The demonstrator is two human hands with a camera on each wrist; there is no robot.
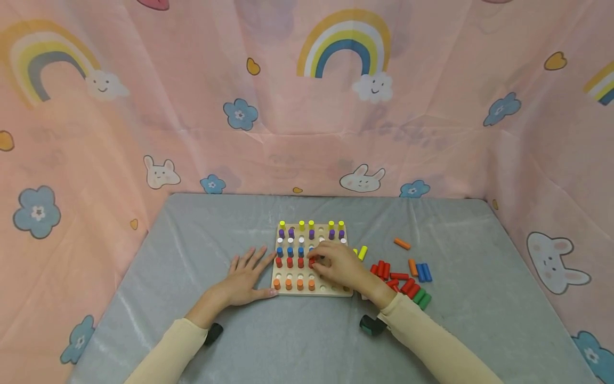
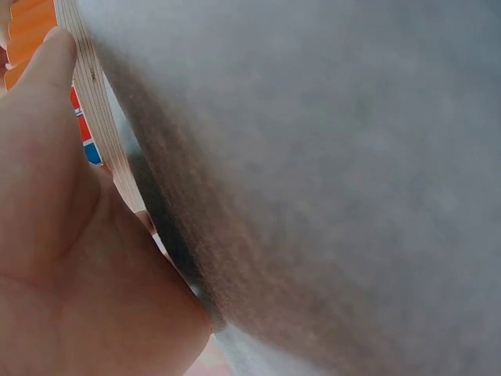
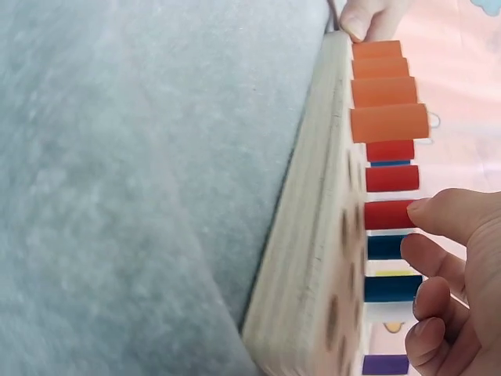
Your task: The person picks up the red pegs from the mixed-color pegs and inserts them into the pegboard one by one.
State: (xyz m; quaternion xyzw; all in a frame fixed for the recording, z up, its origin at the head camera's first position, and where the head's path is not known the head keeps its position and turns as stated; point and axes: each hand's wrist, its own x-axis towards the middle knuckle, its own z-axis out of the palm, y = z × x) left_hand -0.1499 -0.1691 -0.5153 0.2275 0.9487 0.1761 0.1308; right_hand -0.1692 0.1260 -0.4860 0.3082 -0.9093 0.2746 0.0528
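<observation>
A wooden pegboard [image 1: 331, 292] lies on the table with rows of coloured pegs standing in it: yellow, purple, white, blue, red and orange. My right hand [image 1: 341, 264] is over its right part, thumb and forefinger at a red peg [image 3: 389, 214] seated in the red row. In the right wrist view the thumb touches this peg's top, and the other fingers curl near the blue pegs [image 3: 393, 288]. Spread flat on the table, my left hand [image 1: 244, 282] touches the board's left edge, its thumb by the corner near the orange pegs [image 1: 289, 285].
Right of the board lie loose pegs: several red pegs [image 1: 399, 276], two green pegs [image 1: 422, 298], blue pegs [image 1: 424, 272], orange pegs [image 1: 402, 244] and a yellow peg [image 1: 362, 253]. The grey cloth-covered table [image 1: 288, 341] meets a pink patterned curtain [image 1: 297, 149] at the back and sides.
</observation>
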